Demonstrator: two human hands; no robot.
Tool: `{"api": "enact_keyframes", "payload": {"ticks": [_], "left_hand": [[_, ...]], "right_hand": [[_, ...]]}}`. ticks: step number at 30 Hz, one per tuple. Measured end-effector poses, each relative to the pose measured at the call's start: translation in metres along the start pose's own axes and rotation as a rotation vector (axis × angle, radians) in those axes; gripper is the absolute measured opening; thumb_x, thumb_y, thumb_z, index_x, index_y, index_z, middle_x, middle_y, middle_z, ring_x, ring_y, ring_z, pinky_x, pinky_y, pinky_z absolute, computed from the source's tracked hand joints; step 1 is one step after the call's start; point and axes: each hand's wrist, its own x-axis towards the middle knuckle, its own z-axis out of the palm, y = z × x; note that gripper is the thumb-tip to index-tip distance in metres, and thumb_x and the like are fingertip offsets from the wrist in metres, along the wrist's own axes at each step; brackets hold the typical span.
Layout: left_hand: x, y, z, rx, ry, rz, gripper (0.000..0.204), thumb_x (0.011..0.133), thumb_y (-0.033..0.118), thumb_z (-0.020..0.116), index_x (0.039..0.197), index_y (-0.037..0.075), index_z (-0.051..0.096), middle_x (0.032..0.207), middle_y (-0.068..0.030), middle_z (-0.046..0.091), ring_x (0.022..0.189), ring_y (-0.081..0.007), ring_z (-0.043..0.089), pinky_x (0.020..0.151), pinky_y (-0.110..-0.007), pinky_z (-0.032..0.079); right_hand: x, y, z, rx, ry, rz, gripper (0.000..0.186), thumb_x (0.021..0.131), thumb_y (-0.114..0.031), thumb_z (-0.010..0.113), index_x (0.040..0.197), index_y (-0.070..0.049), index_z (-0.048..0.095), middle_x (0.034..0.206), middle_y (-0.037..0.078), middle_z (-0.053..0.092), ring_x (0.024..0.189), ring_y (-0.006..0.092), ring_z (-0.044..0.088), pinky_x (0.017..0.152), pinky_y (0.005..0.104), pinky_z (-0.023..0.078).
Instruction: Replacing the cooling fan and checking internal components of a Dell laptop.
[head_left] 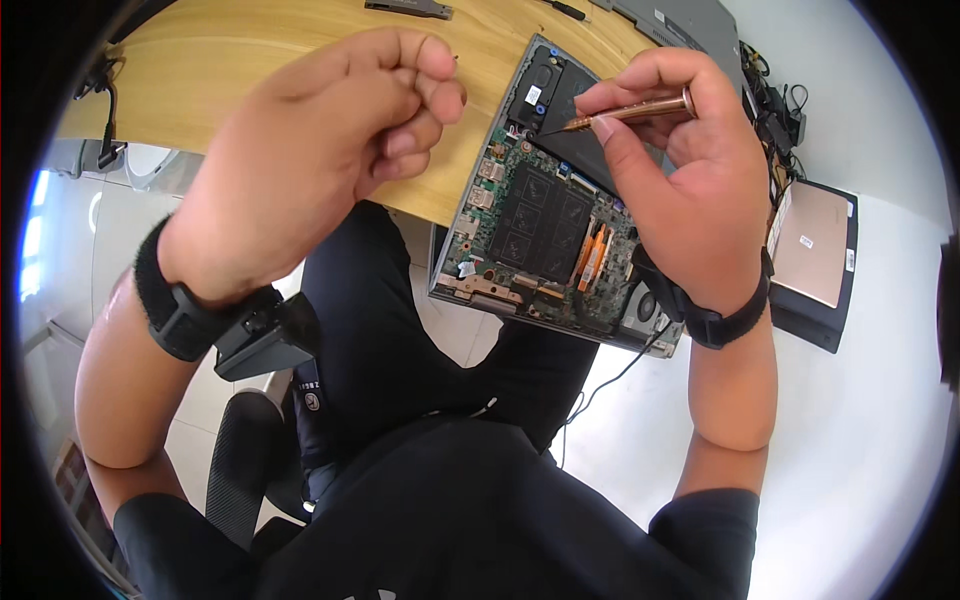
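Note:
My right hand grips a copper-coloured pen-like tool, probably a screwdriver, with its thin tip over the upper part of an opened laptop. The laptop's circuit board, black covered modules, orange strips and fan are exposed, and it overhangs the desk's near edge. My left hand is raised to the left of the laptop, fingers curled and pinched together, with a tiny dark speck at the fingertips that I cannot make out.
The wooden desk carries a dark flat tool, cables and a grey device. At right, black adapters and a rose-gold closed laptop lie on a white surface. My legs are below the desk edge.

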Motion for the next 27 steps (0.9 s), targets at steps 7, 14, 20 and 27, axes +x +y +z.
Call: {"api": "enact_keyframes", "payload": {"ticks": [7, 14, 20, 27], "left_hand": [[-0.003, -0.019, -0.014, -0.003, 0.067, 0.033, 0.026, 0.107, 0.005, 0.043, 0.129, 0.001, 0.056, 0.111, -0.0018, 0.062, 0.079, -0.0063, 0.042, 0.074, -0.021, 0.040], [0.005, -0.034, -0.019, -0.073, 0.139, 0.156, 0.027, 0.113, 0.009, 0.046, 0.137, 0.000, 0.056, 0.113, -0.0013, 0.064, 0.078, -0.0061, 0.042, 0.073, -0.020, 0.040], [0.010, -0.039, -0.017, -0.102, 0.169, 0.193, 0.024, 0.115, 0.015, 0.048, 0.133, 0.002, 0.058, 0.102, 0.0003, 0.060, 0.075, -0.0057, 0.041, 0.069, -0.020, 0.038], [0.014, -0.036, 0.003, -0.074, 0.169, 0.183, 0.028, 0.117, 0.027, 0.046, 0.119, 0.006, 0.063, 0.082, 0.0050, 0.044, 0.069, -0.0048, 0.034, 0.063, -0.021, 0.031]], "right_hand": [[0.003, 0.006, 0.006, 0.020, -0.017, -0.014, 0.033, 0.098, 0.011, 0.065, 0.127, -0.001, 0.055, 0.115, 0.013, 0.074, 0.107, 0.0174, 0.072, 0.096, 0.0304, 0.055], [0.001, -0.003, 0.010, -0.184, 0.044, 0.012, 0.030, 0.096, 0.008, 0.071, 0.123, 0.001, 0.060, 0.112, 0.011, 0.073, 0.104, 0.0154, 0.072, 0.093, 0.0282, 0.056], [0.004, 0.000, 0.018, -0.169, 0.138, -0.105, 0.034, 0.094, 0.003, 0.078, 0.125, 0.000, 0.064, 0.099, 0.006, 0.072, 0.093, 0.0135, 0.073, 0.085, 0.0260, 0.058], [0.001, -0.003, 0.022, -0.299, 0.241, -0.048, 0.038, 0.091, 0.001, 0.079, 0.128, -0.001, 0.071, 0.093, 0.008, 0.074, 0.084, 0.0135, 0.073, 0.074, 0.0273, 0.060]]}}
